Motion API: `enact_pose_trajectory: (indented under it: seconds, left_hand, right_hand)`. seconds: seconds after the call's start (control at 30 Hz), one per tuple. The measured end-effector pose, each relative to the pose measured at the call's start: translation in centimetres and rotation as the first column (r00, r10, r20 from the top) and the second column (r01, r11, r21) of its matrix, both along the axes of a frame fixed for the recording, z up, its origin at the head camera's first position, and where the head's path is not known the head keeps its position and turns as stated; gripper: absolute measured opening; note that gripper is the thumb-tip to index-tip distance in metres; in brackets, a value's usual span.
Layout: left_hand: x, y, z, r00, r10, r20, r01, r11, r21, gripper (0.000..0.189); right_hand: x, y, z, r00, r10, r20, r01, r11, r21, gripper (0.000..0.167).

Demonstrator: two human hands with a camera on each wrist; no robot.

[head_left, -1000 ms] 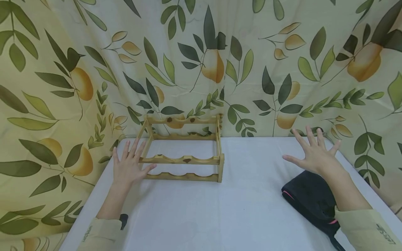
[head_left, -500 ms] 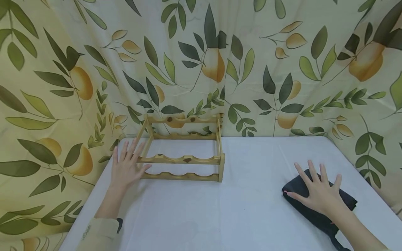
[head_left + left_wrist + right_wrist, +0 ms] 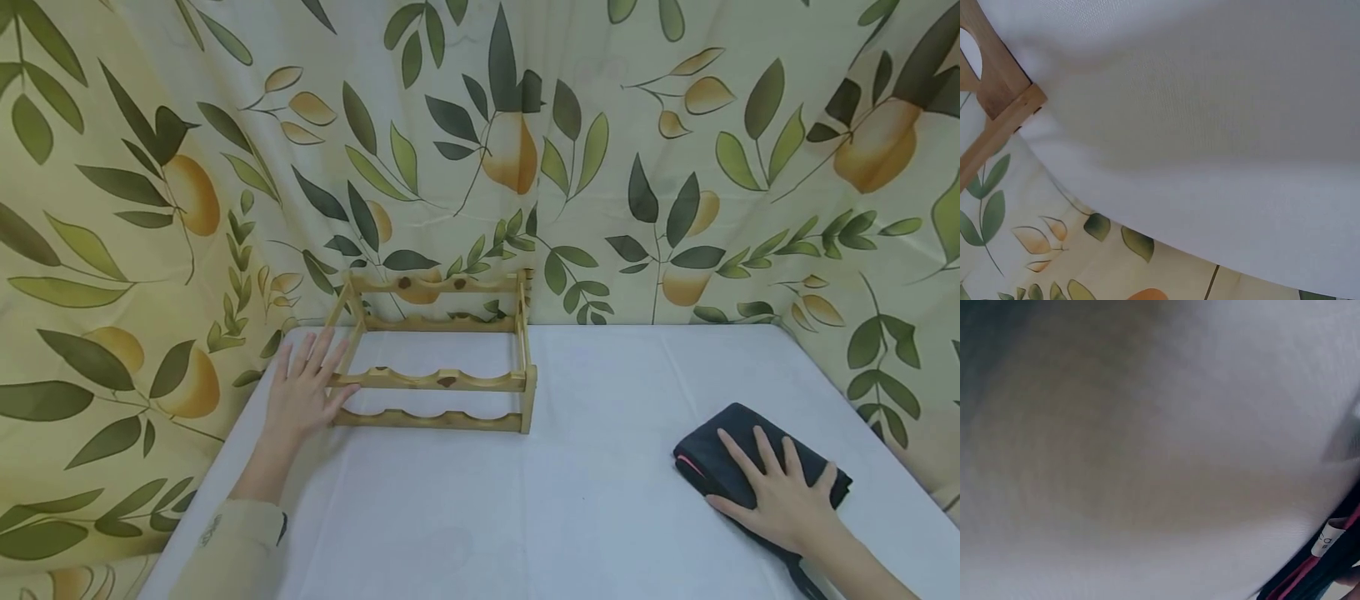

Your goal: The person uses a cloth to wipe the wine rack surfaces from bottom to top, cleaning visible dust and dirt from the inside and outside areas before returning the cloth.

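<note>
Head view: white tbl [image 3: 592, 500] w/ fruit-print curtain [image 3: 577, 50] behind, L fingers [image 3: 318, 356] & R fingers [image 3: 767, 454] spread apart.

We see one corner of a wooden frame [image 3: 1022, 106], where a board [image 3: 997, 69] with a curved cut meets a narrower strip [image 3: 1004, 128] at an angle. To the right of the frame spreads a white cloth [image 3: 1166, 194] (its weave shows faintly), crossed by a broad soft shadow [image 3: 1191, 100]. Below the frame, past the cloth's curving edge, we find patterned fabric [image 3: 1179, 272] with green leaves [image 3: 995, 215] and orange-tinted shapes [image 3: 1033, 240].
</note>
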State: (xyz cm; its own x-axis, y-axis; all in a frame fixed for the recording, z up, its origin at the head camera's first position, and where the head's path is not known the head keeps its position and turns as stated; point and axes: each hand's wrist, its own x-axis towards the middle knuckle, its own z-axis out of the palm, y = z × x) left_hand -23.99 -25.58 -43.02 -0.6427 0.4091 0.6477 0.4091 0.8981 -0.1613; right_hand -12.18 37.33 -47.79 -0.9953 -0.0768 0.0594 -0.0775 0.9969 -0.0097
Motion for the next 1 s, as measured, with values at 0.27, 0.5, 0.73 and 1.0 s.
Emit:
enact_pose_trajectory:
  seconds: [0.27,0.5,0.73,1.0]
  left_hand:
    - [-0.2,-0.2,-0.4,0.999,-0.014,-0.029,0.012,0.999,-0.036,0.07]
    - [-0.5,-0.3,-0.4,0.997,-0.072,-0.03,0.071,0.997,-0.014,0.069]
    - [-0.8,-0.6,-0.6,0.989,-0.128,-0.068,0.126,0.992,-0.032,0.058]
    - [-0.5,-0.6,-0.5,0.993,-0.1,0.06,0.101,0.995,-0.02,0.058]
  right_hand:
    - [-0.4,0.4,-0.3,0.998,0.061,-0.027,-0.059,0.995,0.075,0.098]
    - [-1.1,0.7,-0.4,0.991,0.116,-0.065,-0.109,0.989,0.096,0.08]
    - [-1.8,0.7,-0.2,0.989,0.129,-0.067,-0.121,0.986,0.111,0.06]
    - [-1.8,0.8,-0.4,0.975,0.177,-0.134,-0.164,0.981,0.106,0.069]
